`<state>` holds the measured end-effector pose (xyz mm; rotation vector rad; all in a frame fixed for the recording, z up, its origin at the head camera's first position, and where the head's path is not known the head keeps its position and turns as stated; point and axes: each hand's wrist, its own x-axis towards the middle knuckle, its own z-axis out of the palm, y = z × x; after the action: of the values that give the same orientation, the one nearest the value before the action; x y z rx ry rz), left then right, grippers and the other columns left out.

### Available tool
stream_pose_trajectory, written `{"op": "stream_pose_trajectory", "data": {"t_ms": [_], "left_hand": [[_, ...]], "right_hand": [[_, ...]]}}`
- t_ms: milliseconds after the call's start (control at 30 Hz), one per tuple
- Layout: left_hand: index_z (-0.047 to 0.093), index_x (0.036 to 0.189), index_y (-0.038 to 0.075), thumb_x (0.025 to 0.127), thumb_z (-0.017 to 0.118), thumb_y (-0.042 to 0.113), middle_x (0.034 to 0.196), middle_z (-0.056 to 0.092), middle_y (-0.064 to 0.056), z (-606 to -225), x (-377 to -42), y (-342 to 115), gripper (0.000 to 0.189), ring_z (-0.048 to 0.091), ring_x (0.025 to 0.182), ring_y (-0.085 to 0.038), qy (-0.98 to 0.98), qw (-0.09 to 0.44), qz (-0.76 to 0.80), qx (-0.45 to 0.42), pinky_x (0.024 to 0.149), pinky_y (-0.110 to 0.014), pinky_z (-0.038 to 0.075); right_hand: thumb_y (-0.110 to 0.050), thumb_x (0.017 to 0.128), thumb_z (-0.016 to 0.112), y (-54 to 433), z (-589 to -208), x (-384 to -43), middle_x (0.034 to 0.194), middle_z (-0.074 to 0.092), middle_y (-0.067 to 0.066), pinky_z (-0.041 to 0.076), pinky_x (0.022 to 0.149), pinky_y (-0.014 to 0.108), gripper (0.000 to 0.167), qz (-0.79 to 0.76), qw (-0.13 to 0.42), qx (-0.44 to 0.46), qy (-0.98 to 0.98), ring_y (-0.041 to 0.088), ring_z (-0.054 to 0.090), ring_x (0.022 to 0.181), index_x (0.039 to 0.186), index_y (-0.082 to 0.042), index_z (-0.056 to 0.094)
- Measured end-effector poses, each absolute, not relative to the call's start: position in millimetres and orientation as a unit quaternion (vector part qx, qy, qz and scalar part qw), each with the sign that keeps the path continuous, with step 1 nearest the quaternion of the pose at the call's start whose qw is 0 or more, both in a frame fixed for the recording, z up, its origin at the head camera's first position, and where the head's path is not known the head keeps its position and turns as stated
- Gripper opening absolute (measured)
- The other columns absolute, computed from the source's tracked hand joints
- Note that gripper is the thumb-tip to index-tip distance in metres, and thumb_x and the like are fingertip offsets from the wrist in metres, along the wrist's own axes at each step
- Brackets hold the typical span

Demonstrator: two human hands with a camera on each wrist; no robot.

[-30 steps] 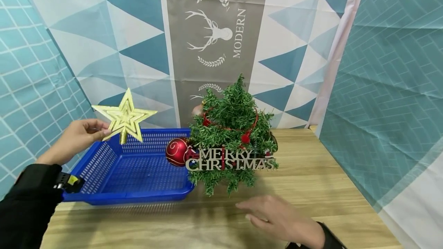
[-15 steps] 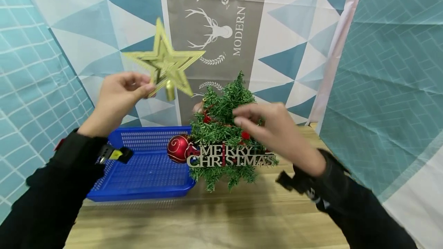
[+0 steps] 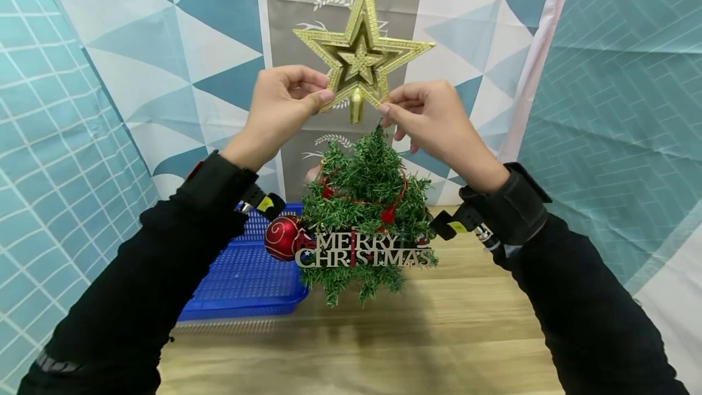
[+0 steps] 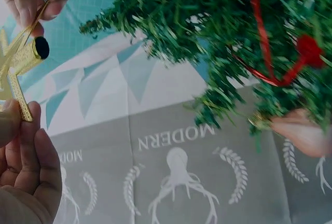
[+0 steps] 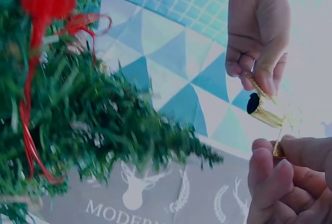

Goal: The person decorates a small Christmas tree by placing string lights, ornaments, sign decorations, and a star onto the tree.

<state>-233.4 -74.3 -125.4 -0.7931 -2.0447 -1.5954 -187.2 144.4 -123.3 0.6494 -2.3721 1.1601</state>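
Observation:
A gold star tree topper (image 3: 360, 63) is held upright just above the tip of a small green Christmas tree (image 3: 373, 169). My left hand (image 3: 287, 108) pinches its lower left point between thumb and fingers. The lower right point is pinched by my right hand (image 3: 433, 124). Under the star hangs a short gold tube (image 4: 32, 56), its dark hollow end facing the tree in both wrist views. Tube and treetop look apart in the wrist views. The tree carries a silver "Merry Christmas" sign (image 3: 362, 251), a red ball ornament (image 3: 281, 238) and a red cord with red tassels (image 3: 387, 216).
Left of the tree, a blue plastic basket (image 3: 247, 306) stands on the wooden table (image 3: 455, 334), partly behind my left forearm. A patterned curtain (image 3: 219, 35) hangs behind, and teal sheets hang at both sides.
My left hand has lifted the star from above the basket, up and right, to over the tree. My right hand has risen from the table and now pinches the star too.

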Motion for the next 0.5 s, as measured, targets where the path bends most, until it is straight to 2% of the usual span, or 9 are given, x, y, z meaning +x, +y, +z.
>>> {"op": "stream_pose_trajectory", "data": {"t_ms": [100,267,500], "left_hand": [[0.067,0.096,-0.007,0.085,0.068,-0.003,0.078,0.063,-0.004,-119,-235,-61,0.011,0.059,0.068,-0.012,-0.725,0.217,-0.584,-0.294,0.063,-0.02,0.046],[0.068,0.093,-0.005,0.085,0.068,-0.003,0.077,0.064,-0.006,-115,-241,-45,0.008,0.058,0.065,-0.014,-0.722,0.218,-0.579,-0.311,0.058,-0.018,0.042],[0.068,0.097,-0.004,0.087,0.068,0.001,0.082,0.066,-0.008,-125,-248,-42,0.011,0.061,0.071,-0.019,-0.75,0.212,-0.54,-0.316,0.064,-0.021,0.043]], "right_hand": [[-0.013,0.095,0.059,154,-119,-194,0.081,0.069,0.009,0.044,0.044,0.023,0.019,0.428,0.239,0.239,-0.838,0.018,0.059,0.061,0.101,0.002,0.069],[-0.018,0.096,0.06,167,-121,-204,0.078,0.068,0.002,0.038,0.043,0.022,0.021,0.425,0.267,0.212,-0.839,0.016,0.057,0.06,0.099,-0.001,0.07],[-0.017,0.094,0.061,174,-137,-214,0.077,0.069,0.002,0.042,0.056,0.024,0.02,0.43,0.262,0.204,-0.84,0.017,0.058,0.059,0.098,-0.001,0.071]]}}
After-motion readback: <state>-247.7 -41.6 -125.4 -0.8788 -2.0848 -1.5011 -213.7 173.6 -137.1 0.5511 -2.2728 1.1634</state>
